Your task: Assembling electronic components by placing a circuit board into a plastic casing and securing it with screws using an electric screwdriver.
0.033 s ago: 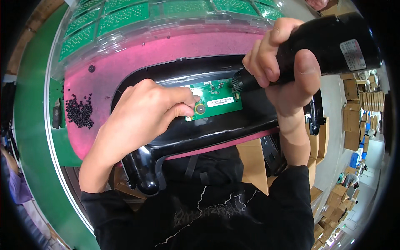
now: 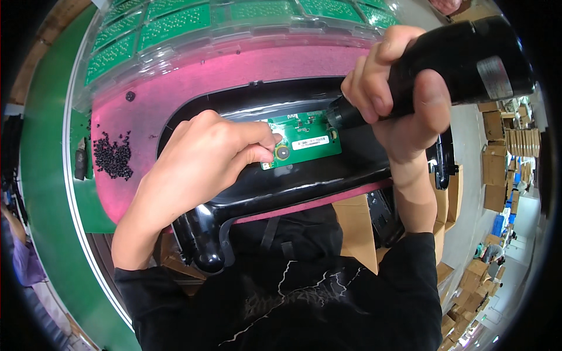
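Observation:
A green circuit board [image 2: 307, 155] with a white label and a round dark part lies inside a glossy black plastic housing [image 2: 257, 190]. My left hand [image 2: 205, 155] is at the board's left end, thumb and forefinger closed together on it; the fingertips partly hide that end. My right hand [image 2: 404, 96] is wrapped round a thick black electric screwdriver [image 2: 456, 61], held slanting down to the left. Its dark tip [image 2: 338, 114] meets the board's upper right corner, and whether a screw sits under it cannot be seen.
Under the housing is a pink mat [image 2: 170, 76] on a green table [image 2: 44, 146]. A pile of small black screws [image 2: 114, 157] lies at the left. Clear plastic trays [image 2: 193, 44] of green boards stand at the back. Cardboard boxes [image 2: 354, 228] are below the table edge.

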A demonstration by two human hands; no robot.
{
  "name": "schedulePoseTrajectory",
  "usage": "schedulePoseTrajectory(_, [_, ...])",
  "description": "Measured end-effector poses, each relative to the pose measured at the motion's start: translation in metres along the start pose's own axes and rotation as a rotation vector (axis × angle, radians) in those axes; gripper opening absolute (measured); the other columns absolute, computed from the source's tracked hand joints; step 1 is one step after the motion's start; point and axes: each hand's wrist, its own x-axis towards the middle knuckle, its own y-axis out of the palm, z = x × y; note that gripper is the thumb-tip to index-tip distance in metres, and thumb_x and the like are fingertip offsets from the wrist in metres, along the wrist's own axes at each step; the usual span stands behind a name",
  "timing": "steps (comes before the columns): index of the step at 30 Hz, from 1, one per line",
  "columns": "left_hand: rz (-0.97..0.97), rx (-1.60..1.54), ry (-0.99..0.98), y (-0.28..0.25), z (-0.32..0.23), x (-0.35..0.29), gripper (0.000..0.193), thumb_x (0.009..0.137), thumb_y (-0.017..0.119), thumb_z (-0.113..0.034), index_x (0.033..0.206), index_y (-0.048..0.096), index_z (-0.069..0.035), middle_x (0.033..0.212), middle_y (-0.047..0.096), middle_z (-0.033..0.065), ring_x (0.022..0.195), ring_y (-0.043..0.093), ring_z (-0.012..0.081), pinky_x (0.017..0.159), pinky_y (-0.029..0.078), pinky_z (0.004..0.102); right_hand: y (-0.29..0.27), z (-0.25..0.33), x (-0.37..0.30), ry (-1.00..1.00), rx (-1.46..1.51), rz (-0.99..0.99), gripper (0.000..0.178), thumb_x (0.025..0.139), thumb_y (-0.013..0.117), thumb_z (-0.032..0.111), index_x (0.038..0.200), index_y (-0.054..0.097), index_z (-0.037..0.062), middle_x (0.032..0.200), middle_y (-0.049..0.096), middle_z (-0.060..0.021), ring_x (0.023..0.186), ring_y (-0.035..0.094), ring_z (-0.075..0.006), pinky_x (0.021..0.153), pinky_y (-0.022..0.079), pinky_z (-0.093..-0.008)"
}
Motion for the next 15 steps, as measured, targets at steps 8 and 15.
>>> schedulePoseTrajectory(8, [-0.07,0.006,0.024,0.002,0.005,-0.004,0.012,0.081,0.074,-0.008,0.089,0.07,0.0,0.081,0.073,0.0113,0.069,0.071,0.0262,0.061,0.054,0.0321,0.019,0.013,-0.009,-0.077,0.112,0.003,0.052,0.089,0.058,0.057,0.11,0.053,0.0096,0.062,0.048,0.0033,0.05,0.044,-0.0098,0.056,0.037,-0.0285])
schedulePoseTrajectory(15, [-0.212,-0.282,0.134,-0.001,-0.004,-0.002,0.01,0.081,0.075,-0.007,0.088,0.071,0.0,0.076,0.071,0.0096,0.065,0.068,0.0183,0.058,0.051,0.0283,0.018,0.017,0.002,-0.233,0.291,0.225,0.055,0.086,0.062,0.06,0.111,0.053,0.0117,0.065,0.053,0.0043,0.052,0.048,-0.0091,0.058,0.04,-0.0288])
